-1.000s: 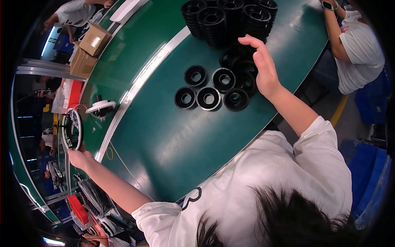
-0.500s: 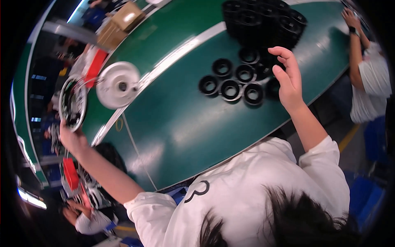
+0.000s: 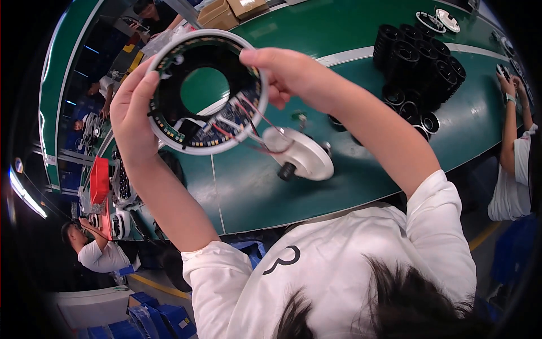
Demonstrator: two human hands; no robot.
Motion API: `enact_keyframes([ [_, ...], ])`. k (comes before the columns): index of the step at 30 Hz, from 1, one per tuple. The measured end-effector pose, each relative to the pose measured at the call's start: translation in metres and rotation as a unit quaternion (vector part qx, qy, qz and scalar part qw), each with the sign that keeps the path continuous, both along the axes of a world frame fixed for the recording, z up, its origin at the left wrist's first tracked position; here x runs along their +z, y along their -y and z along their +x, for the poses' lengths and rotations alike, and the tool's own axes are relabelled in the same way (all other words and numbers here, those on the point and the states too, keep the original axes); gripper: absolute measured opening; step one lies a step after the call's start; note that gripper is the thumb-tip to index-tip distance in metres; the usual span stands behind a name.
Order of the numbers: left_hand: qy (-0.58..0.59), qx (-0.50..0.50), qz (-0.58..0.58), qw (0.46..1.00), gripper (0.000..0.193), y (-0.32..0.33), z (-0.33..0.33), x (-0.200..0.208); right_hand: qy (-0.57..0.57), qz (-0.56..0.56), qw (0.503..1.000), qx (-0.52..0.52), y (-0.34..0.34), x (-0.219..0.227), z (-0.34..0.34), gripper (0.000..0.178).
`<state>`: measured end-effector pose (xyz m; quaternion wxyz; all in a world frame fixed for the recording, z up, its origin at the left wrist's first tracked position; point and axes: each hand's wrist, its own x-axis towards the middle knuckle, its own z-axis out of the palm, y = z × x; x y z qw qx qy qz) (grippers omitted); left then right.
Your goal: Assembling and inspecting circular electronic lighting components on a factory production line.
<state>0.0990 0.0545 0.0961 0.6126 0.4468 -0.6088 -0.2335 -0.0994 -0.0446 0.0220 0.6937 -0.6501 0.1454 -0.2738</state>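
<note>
Between my two hands is a white-rimmed ring (image 3: 210, 150) with a circuit board and small lights around its inside. It is tilted up, and green table shows through its round middle hole. My left hand (image 3: 134, 107) grips the rim on the left, fingers curled over the edge. My right hand (image 3: 285, 76) holds the upper right of the rim, thumb on top and the other fingers partly hidden behind. Thin red and dark wires run from the board to a white disc (image 3: 316, 158) with a black knob-like part, tilted below my right hand; whether it touches the table, I cannot tell.
Stacks of black rings (image 3: 406, 56) stand on the green table (image 3: 254, 198) at the right, with loose ones before them. Cardboard boxes (image 3: 217, 16) lie at the back. A red bin (image 3: 99, 179) is at the left. Co-workers sit at both sides.
The ring and its wired white disc have come from the far left to in front of me. My right hand, open near the black rings before, now grips the ring too. The view has shifted.
</note>
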Motion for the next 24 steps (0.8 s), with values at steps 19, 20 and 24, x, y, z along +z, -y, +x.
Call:
enact_keyframes([
  [19, -0.414, 0.010, 0.011, 0.910, 0.043, -0.043, -0.067, -0.130, 0.032, 0.044, 0.993, -0.101, -0.079, -0.051, 0.044, 0.045],
  [20, -0.411, 0.007, -0.003, 0.911, 0.039, -0.045, -0.065, -0.130, 0.020, 0.029, 0.995, -0.093, -0.081, -0.047, 0.042, 0.046],
  [24, -0.419, 0.084, -0.026, 0.904, 0.027, -0.053, -0.065, -0.123, -0.111, -0.190, 0.975, 0.010, -0.086, -0.027, 0.023, 0.043],
])
